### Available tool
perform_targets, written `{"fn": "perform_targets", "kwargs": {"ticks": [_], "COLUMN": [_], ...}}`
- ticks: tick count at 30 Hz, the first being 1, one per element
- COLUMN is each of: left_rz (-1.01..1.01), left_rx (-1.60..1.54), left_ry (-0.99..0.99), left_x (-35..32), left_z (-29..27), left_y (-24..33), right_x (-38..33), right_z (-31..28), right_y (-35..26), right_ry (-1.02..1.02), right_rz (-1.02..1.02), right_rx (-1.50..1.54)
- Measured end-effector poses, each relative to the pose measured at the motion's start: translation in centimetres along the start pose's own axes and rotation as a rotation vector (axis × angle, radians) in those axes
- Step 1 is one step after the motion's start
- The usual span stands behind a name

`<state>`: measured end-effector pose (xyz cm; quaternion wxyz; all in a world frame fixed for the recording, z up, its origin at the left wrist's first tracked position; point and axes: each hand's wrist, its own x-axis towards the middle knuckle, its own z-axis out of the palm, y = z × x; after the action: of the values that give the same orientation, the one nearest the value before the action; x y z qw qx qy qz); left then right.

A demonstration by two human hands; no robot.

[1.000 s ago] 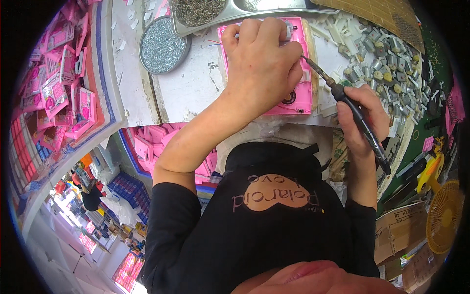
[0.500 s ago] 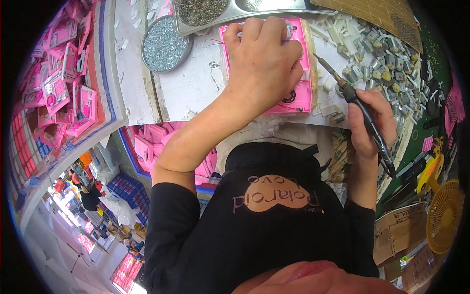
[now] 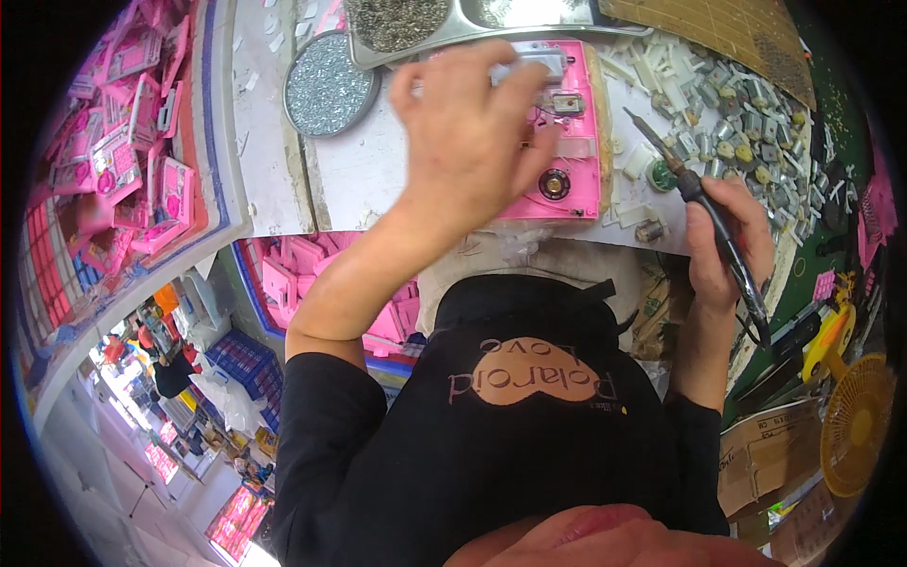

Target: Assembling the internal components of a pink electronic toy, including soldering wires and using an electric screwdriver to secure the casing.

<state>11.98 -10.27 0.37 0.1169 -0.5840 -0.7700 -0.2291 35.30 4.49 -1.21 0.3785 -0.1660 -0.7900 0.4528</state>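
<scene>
My left hand [image 3: 468,142] hovers over a pink plastic casing [image 3: 584,203], fingers apart and slightly blurred, with nothing seen in them. Part of the casing is hidden beneath it. Inside the casing show a round black speaker [image 3: 555,184], a small motor-like metal part [image 3: 567,104] and a grey block [image 3: 529,72] near the far edge. My right hand [image 3: 723,236] is wrapped round the black handle of a soldering iron [image 3: 694,184]. The iron's tip points up and left, just right of the casing and apart from it.
Small metal motors [image 3: 746,132] and white plastic pieces [image 3: 666,80] lie heaped at the right. A round dish of screws [image 3: 331,85] and a metal tray [image 3: 453,33] stand beyond. Pink casings [image 3: 123,170] fill the left side. A yellow fan [image 3: 855,425] is at lower right.
My left hand has lifted off the casing and shifted left, its fingers spreading and uncovering the speaker and motor-like part. The soldering iron has moved slightly right and down.
</scene>
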Motion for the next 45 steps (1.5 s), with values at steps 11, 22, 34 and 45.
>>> {"fn": "perform_targets", "kwargs": {"ticks": [11, 22, 34, 45], "left_rz": [-0.090, -0.657, -0.665, -0.670], "left_rx": [0.017, -1.153, -1.242, -1.219], "left_ry": [-0.198, 0.178, -0.055, -0.212], "left_x": [-2.8, -0.9, -0.9, -0.6], "left_z": [-2.9, 1.3, 1.0, 0.4], "left_y": [-4.6, -2.3, -3.2, -4.3], "right_x": [1.1, 6.0, 9.2, 8.9], "right_z": [1.2, 8.4, 12.2, 12.1], "right_y": [-0.2, -1.5, -0.6, -1.1], "right_ry": [0.024, 0.088, -0.192, -0.174], "right_rz": [0.019, 0.190, 0.164, 0.133], "right_rx": [0.087, 0.356, 0.390, 0.133]}}
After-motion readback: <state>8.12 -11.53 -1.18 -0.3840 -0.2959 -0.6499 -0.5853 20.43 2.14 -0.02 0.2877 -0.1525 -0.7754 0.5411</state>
